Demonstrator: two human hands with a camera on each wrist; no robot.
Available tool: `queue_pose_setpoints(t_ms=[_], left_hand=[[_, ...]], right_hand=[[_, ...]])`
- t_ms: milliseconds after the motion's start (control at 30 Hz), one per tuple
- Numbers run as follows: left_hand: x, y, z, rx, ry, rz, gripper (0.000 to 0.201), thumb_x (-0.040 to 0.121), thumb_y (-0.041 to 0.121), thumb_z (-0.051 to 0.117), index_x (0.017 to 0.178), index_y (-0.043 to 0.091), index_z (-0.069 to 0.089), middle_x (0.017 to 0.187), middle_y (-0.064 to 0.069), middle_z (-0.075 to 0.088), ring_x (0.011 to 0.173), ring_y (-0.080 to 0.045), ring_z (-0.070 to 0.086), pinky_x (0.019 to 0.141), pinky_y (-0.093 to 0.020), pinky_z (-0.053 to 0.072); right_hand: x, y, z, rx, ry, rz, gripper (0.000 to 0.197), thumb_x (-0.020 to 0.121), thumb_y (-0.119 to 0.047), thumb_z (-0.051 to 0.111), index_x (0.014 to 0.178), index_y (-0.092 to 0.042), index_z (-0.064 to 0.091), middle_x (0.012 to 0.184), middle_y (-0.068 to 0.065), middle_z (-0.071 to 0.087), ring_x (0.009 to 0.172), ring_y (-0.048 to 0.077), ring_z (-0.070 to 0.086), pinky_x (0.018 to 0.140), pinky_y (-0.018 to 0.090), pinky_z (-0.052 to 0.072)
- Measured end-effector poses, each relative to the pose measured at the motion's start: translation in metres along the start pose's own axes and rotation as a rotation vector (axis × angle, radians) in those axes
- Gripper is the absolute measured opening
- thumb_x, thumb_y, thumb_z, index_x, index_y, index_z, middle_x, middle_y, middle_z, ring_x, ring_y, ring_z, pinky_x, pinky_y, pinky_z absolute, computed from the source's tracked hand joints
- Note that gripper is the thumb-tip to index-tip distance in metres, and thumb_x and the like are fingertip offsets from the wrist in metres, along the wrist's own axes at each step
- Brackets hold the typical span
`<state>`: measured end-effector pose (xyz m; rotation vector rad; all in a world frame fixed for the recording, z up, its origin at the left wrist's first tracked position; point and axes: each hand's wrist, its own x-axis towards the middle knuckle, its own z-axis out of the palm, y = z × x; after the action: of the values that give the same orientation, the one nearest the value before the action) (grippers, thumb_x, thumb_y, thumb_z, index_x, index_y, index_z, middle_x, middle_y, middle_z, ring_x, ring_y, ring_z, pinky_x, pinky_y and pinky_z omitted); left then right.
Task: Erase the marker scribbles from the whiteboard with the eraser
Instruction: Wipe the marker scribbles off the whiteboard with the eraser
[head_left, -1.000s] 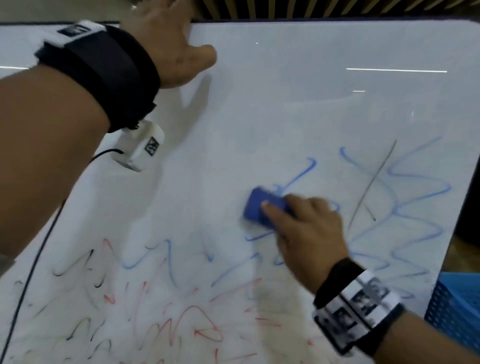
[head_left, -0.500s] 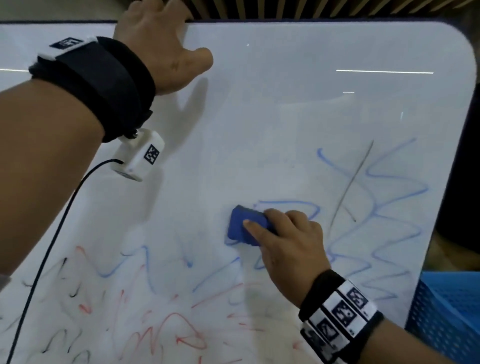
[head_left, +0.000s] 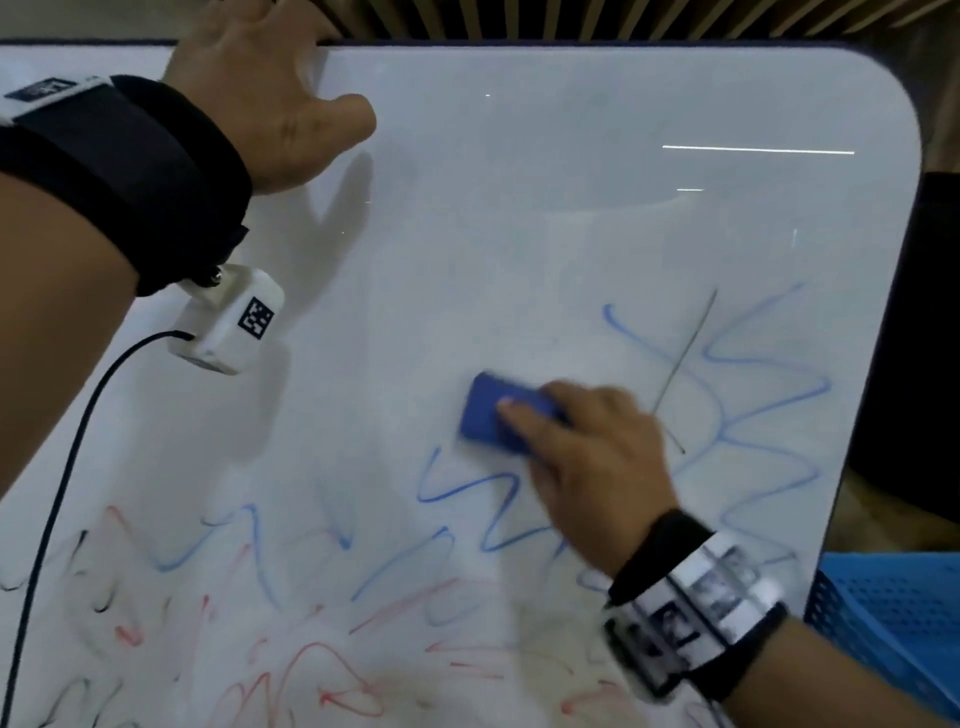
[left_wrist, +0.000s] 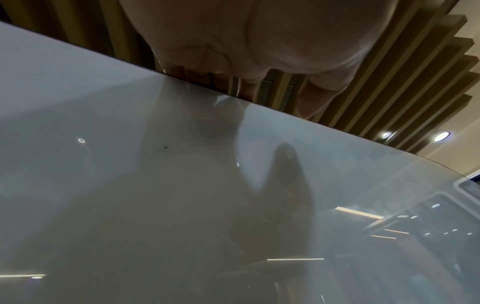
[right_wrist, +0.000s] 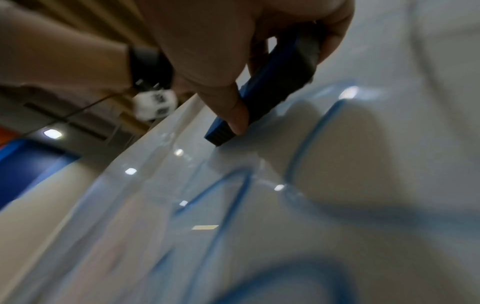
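Observation:
My right hand (head_left: 587, 452) grips the blue eraser (head_left: 491, 413) and presses it flat on the whiteboard (head_left: 519, 208) near its middle. In the right wrist view the thumb and fingers pinch the eraser (right_wrist: 272, 86) by its sides, its dark felt against the board. Blue scribbles (head_left: 753, 395) run to the right of the eraser and below it. Red and black scribbles (head_left: 311, 670) cover the lower left. My left hand (head_left: 270, 98) holds the board's top edge, fingers curled over it, thumb flat on the face; the left wrist view shows those fingers (left_wrist: 249, 84) hooked over the edge.
A blue perforated basket (head_left: 893, 639) stands past the board's lower right corner. A wooden slatted wall (head_left: 571, 21) rises behind the board. A black cable (head_left: 57, 493) hangs from my left wrist camera across the board's left part.
The eraser moved down and left, then back up; the blue loop that lay above it is wiped away. My left hand has stayed on the top edge.

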<state>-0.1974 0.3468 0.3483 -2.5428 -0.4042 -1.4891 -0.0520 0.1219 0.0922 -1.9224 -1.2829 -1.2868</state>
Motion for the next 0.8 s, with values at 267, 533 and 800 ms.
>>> queue_pose_setpoints(t_ms=[267, 533, 800], left_hand=[[0.007, 0.012, 0.004, 0.131, -0.023, -0.077, 0.064, 0.083, 0.058, 0.050, 0.131, 0.015, 0.050, 0.126, -0.020, 0.055, 0.112, -0.043, 0.052, 0.090, -0.050, 0.044], [0.015, 0.078, 0.020, 0.092, -0.088, 0.077, 0.073, 0.078, 0.064, 0.047, 0.135, 0.019, 0.048, 0.137, -0.013, 0.051, 0.124, -0.040, 0.046, 0.100, -0.052, 0.043], [0.014, 0.092, 0.027, 0.047, -0.031, 0.121, 0.060, 0.080, 0.054, 0.051, 0.128, 0.019, 0.049, 0.122, -0.011, 0.057, 0.107, -0.037, 0.051, 0.089, -0.049, 0.044]], right_hand=[[-0.011, 0.040, -0.020, -0.039, 0.126, 0.135, 0.052, 0.076, -0.026, 0.066, 0.127, -0.028, 0.064, 0.118, 0.010, 0.061, 0.086, 0.038, 0.054, 0.071, 0.047, 0.048], [0.036, 0.098, -0.064, -0.119, 0.152, 0.103, 0.051, 0.075, -0.028, 0.065, 0.126, -0.031, 0.064, 0.118, 0.010, 0.062, 0.092, 0.043, 0.056, 0.074, 0.050, 0.050], [-0.046, 0.070, -0.031, -0.100, -0.087, -0.152, 0.049, 0.072, -0.019, 0.070, 0.119, -0.032, 0.067, 0.113, 0.005, 0.064, 0.083, 0.035, 0.056, 0.064, 0.041, 0.043]])
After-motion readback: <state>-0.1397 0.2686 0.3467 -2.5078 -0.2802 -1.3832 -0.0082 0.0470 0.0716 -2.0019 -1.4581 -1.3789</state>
